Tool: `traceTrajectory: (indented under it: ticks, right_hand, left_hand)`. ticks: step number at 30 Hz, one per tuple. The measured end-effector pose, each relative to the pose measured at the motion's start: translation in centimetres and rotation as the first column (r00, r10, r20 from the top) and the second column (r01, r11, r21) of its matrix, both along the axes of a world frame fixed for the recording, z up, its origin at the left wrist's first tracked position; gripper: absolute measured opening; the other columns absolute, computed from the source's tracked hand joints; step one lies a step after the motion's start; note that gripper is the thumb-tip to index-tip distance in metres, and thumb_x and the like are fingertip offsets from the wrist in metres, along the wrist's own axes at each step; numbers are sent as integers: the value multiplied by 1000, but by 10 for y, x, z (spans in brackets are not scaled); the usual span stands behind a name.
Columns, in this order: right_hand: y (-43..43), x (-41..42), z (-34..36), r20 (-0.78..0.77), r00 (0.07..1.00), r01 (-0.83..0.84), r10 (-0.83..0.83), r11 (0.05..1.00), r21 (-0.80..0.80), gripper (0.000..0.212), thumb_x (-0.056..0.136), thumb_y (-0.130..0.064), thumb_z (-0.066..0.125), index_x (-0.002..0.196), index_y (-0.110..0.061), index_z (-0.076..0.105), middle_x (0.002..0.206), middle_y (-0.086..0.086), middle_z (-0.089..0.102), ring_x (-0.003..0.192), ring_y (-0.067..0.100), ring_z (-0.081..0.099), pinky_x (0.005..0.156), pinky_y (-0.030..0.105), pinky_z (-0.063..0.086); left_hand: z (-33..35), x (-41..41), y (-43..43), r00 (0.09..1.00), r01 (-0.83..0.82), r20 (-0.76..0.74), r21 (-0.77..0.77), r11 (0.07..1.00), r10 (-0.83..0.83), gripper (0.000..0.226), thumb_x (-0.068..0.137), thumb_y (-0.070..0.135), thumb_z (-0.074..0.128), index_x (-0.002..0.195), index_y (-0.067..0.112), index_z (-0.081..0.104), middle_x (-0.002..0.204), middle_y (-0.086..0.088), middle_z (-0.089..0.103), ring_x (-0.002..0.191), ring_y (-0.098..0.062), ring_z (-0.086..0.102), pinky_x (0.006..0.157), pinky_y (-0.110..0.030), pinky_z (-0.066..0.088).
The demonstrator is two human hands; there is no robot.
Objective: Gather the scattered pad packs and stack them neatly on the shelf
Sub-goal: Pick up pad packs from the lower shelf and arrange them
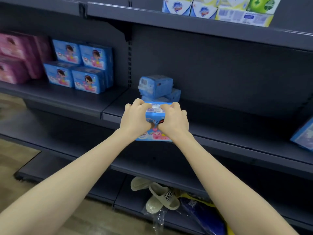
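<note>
shelf (220,114): loose blue packs (156,88) | both hands grip pad pack (155,123)

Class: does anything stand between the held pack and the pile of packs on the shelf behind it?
Nothing visible does. The left hand and right hand grip the pack right in front of the pile on the shelf.

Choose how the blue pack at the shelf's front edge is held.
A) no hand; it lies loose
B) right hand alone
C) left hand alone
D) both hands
D: the left hand and the right hand each curl their fingers over the top of the blue pack.
</note>
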State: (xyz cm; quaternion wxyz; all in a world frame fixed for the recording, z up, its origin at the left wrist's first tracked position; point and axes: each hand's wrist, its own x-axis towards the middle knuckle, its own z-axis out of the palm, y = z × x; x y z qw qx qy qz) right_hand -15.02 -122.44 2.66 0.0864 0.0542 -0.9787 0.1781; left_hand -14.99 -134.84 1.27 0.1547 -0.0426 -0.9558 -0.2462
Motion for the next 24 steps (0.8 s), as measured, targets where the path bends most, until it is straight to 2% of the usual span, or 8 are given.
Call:
traceTrajectory:
  ticks: [5, 10, 14, 24]
  right_hand:
    - [-46, -1, -5, 6, 995, -102, 102, 995, 0, 54, 82, -20, 68, 131, -21, 44, 129, 7, 37, 109, 31, 39, 69, 31, 37]
    - [-92, -9, -2, 3, 978, -210, 210, 977, 20, 52, 83, -19, 66, 130, -20, 44, 130, 7, 36, 109, 32, 39, 70, 32, 34]
    - [-134, -18, -3, 1, 955, -297, 297, 955, 26, 51, 84, -20, 65, 130, -21, 44, 130, 6, 35, 107, 30, 39, 67, 30, 35]
    - [-235, -66, -1, -12, 886, -463, 463, 886, 15, 47, 82, -21, 65, 125, -20, 47, 130, 7, 37, 107, 31, 41, 68, 32, 37]
  left_hand:
    - [-1, 11, -46, 995, -98, -2, -11, 995, 98, 65, 71, 26, 77, 131, 17, 52, 127, 0, 45, 109, -27, 42, 86, -32, 41]
    - [-3, 16, -90, 980, -200, -4, -3, 980, 200, 64, 72, 25, 76, 131, 19, 51, 127, 0, 45, 108, -27, 42, 83, -26, 34]
    - [-3, 17, -131, 958, -286, -7, 10, 958, 287, 64, 70, 25, 77, 129, 19, 53, 126, -1, 46, 108, -28, 44, 89, -29, 35]
    - [-2, -9, -223, 891, -453, -24, 29, 891, 454, 63, 69, 22, 77, 128, 18, 55, 125, -1, 48, 107, -30, 44, 87, -28, 35]
